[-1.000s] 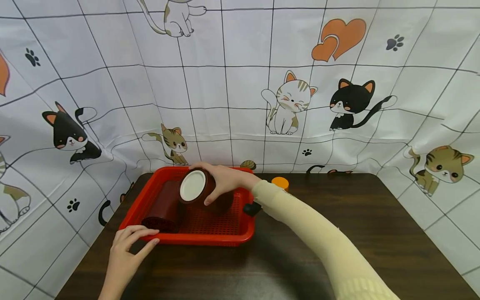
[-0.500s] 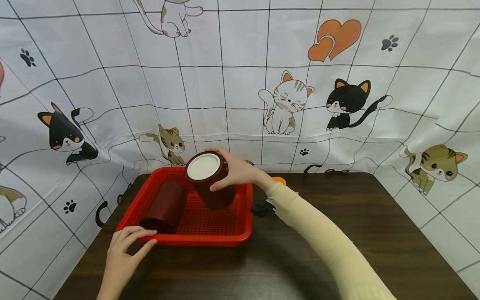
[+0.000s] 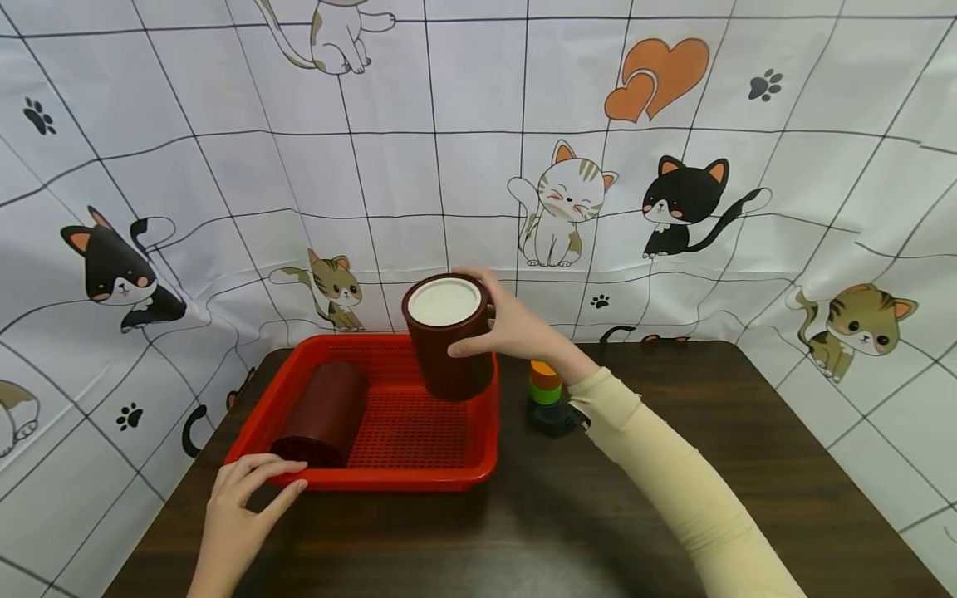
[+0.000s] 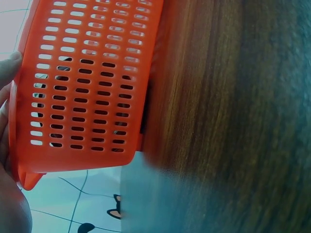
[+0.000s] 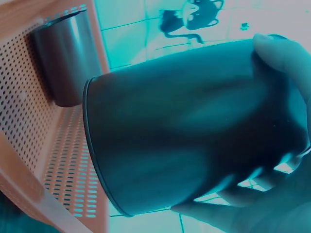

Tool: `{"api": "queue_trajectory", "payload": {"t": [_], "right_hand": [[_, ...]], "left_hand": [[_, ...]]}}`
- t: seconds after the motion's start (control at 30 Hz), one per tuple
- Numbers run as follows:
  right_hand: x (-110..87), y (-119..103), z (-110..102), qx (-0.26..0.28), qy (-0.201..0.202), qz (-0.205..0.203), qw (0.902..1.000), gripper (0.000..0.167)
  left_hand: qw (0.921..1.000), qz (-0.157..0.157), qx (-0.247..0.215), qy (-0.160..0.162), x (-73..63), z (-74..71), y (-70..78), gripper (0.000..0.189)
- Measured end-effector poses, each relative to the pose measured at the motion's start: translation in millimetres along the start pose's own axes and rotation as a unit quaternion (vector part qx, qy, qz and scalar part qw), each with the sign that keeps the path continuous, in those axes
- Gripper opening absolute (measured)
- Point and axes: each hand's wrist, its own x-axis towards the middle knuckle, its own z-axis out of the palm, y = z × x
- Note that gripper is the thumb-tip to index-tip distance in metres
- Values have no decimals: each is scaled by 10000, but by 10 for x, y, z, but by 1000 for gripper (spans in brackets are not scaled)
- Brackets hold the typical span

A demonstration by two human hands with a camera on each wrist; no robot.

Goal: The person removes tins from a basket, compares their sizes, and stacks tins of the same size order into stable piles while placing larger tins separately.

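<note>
My right hand (image 3: 508, 328) grips a dark brown canister (image 3: 452, 361) near its upper end, which is round and white. The canister tilts slightly and appears raised over the right part of a red plastic basket (image 3: 389, 479). Seen from the right wrist, its rimmed lower end points toward the basket and the fingers wrap its side. A second dark brown cylinder (image 3: 329, 411) lies on its side at the basket's left. At the front left corner, my left hand (image 3: 242, 507) pinches the basket's rim; in the left wrist view the perforated basket wall (image 4: 82, 97) hides part of that hand.
Behind the right wrist, a small object with orange, green and black parts (image 3: 546, 390) stands on the dark wooden table (image 3: 673, 423). A white sheet (image 3: 478, 166) with cats and grid lines hangs behind the table.
The right hand has lifted the brown canister up and to the right, and its tilt has lessened. More of the orange-and-green object shows now. The left hand stays at the basket's rim.
</note>
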Motion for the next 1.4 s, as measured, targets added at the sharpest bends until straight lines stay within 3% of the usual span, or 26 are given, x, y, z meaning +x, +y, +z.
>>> {"api": "queue_trajectory", "payload": {"t": [0.2, 0.77, 1.4], "right_hand": [[-195, -52, -184, 233, 451, 122, 9986, 99], [-728, -67, -586, 210, 1465, 438, 9880, 100], [-1155, 44, -989, -351, 2269, 700, 9708, 100]], "left_hand": [[10000, -2, 7, -2, 6, 2, -2, 38], [9998, 72, 181, -63, -3, 20, -42, 39], [9997, 135, 193, -103, 11, 7, -53, 39]]}}
